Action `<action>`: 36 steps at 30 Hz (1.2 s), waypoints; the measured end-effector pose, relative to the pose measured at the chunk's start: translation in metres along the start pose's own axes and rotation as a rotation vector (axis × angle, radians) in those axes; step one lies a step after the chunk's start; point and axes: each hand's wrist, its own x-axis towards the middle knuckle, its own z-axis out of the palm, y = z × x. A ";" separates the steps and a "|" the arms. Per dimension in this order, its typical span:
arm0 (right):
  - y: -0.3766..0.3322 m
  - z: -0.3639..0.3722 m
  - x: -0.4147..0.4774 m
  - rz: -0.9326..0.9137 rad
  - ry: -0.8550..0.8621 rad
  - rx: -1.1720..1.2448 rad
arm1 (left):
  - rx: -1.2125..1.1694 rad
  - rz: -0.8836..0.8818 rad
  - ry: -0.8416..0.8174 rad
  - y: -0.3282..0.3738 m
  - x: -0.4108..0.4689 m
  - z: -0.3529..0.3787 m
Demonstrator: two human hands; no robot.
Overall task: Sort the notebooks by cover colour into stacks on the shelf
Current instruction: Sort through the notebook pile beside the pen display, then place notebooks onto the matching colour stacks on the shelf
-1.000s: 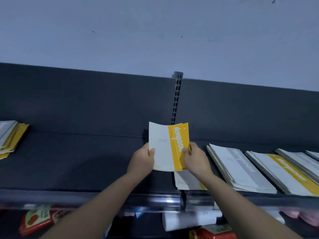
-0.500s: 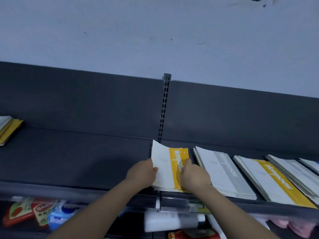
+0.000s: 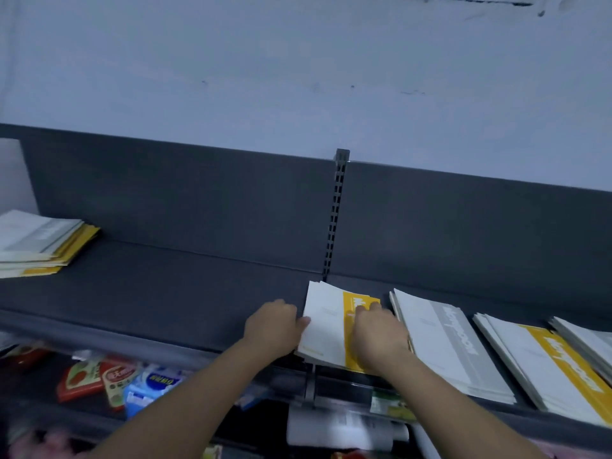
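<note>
- Right hand (image 3: 381, 336) lies flat on the yellow-banded notebook (image 3: 326, 326), fingers stretched over its band; left hand (image 3: 275, 326) touches its left edge with the thumb, and I cannot tell whether it grips.
- That notebook tops a stack at the foot of the slotted post (image 3: 334, 220).
- Right of the post, a grey stack (image 3: 453, 346) and a yellow stack (image 3: 546, 366) look sorted.
- Far left of the post, a mixed pile (image 3: 39, 243) probably remains to be sorted.
</note>
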 end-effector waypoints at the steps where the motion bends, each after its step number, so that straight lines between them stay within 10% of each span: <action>1: -0.003 -0.001 0.003 -0.030 0.035 0.035 | 0.024 -0.003 0.028 -0.005 -0.002 -0.005; 18: -0.201 -0.027 0.033 -0.626 0.171 0.076 | 0.476 -0.257 0.195 -0.174 -0.061 -0.104; 36: -0.456 -0.025 0.064 -0.748 0.117 0.122 | 0.501 -0.441 0.167 -0.415 -0.078 -0.166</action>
